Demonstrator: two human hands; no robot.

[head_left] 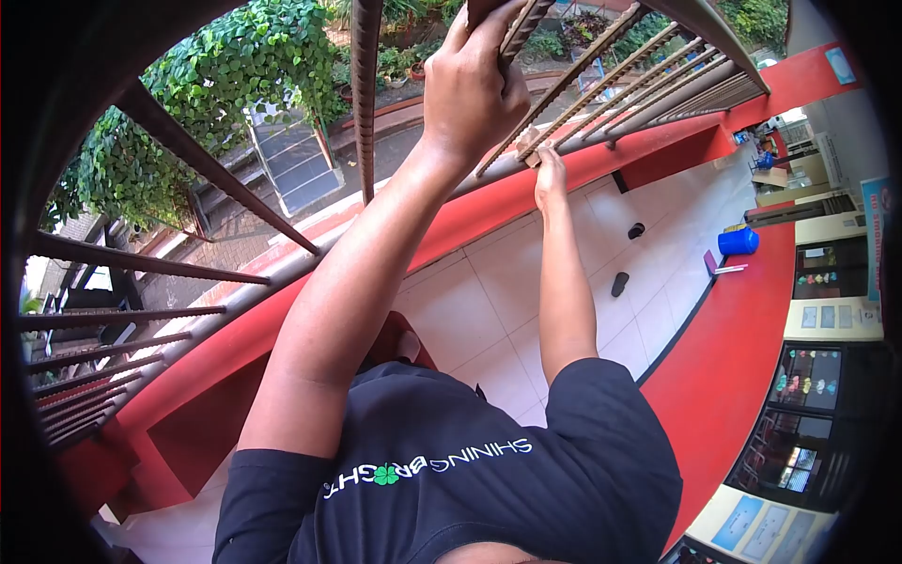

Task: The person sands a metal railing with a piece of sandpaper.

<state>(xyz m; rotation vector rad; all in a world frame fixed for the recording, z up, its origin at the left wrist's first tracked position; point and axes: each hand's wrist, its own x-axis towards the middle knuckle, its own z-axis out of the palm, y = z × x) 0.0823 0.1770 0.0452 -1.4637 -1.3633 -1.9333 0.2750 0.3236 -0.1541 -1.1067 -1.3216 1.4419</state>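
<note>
My left hand (pixel 474 89) is raised at the top of the view, fingers wrapped around a brown ribbed metal bar (pixel 526 30) of the railing. Its fingertips are partly cut off by the frame edge. Lower and to the right, my right hand (pixel 551 177) is closed on a small brown folded piece (pixel 529 147), pressed against another ribbed bar (pixel 564 111) near the lower rail. What that piece is made of cannot be made out. Both arms stretch forward from a black shirt (pixel 489 479).
The grey lower rail (pixel 319 258) runs above a red ledge (pixel 437 246). Behind me are a tiled floor (pixel 489 301) with dark slippers (pixel 620 284), a red raised strip (pixel 723 376) and a blue container (pixel 738 242). Leafy plants (pixel 235 66) grow beyond the bars.
</note>
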